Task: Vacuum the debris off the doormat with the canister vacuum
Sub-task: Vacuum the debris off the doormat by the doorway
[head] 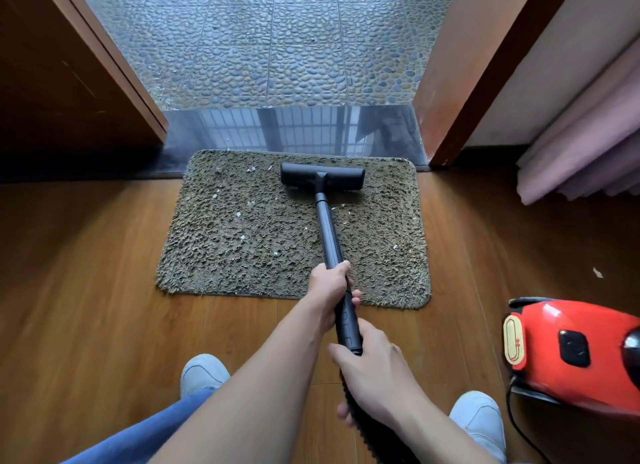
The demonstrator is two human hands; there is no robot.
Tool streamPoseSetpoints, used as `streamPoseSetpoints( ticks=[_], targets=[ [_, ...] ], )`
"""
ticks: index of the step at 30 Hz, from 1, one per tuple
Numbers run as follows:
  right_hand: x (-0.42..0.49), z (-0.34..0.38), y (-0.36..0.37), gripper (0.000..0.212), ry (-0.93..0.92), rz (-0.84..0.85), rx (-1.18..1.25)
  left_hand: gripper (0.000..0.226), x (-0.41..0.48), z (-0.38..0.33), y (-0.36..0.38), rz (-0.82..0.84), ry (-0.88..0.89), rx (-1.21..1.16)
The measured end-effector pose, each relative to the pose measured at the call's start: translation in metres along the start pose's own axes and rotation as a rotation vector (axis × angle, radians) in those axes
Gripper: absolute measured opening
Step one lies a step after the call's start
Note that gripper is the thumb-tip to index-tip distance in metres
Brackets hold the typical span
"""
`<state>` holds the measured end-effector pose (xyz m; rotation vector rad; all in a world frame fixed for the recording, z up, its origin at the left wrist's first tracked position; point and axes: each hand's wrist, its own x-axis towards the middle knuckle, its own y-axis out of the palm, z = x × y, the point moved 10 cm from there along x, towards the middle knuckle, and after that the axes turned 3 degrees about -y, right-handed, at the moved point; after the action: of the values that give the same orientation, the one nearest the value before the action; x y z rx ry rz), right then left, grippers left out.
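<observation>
over the doormat (242,241), both hands (329,283) closed around the wand (329,235)

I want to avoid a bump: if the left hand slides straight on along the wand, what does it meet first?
The left hand would probably meet the floor head on the doormat; the wand between them looks bare.

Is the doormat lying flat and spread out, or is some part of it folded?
Spread flat. The doormat shows all four rounded corners on the wooden floor, no edge turned up. The floor head rests on its far part.
</observation>
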<state>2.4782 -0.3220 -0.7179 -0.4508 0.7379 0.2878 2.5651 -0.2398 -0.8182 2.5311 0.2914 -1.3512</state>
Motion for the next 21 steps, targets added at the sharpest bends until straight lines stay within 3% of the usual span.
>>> streamPoseSetpoints(
  ticks=[6,15,21],
  targets=[
    [-0.041,-0.008,0.003,0.010,0.011,0.061,-0.002,0.013,-0.035,0.028,-0.013,-0.031,-0.033,-0.014],
    [-0.078,-0.038,0.033,0.047,-0.066,0.077,-0.116,0.015,-0.082,0.075,-0.055,-0.113,-0.046,-0.042],
    [-0.093,-0.033,0.048,0.031,-0.105,0.140,-0.184,0.015,-0.101,0.086,-0.085,-0.202,-0.017,-0.078]
  ],
)
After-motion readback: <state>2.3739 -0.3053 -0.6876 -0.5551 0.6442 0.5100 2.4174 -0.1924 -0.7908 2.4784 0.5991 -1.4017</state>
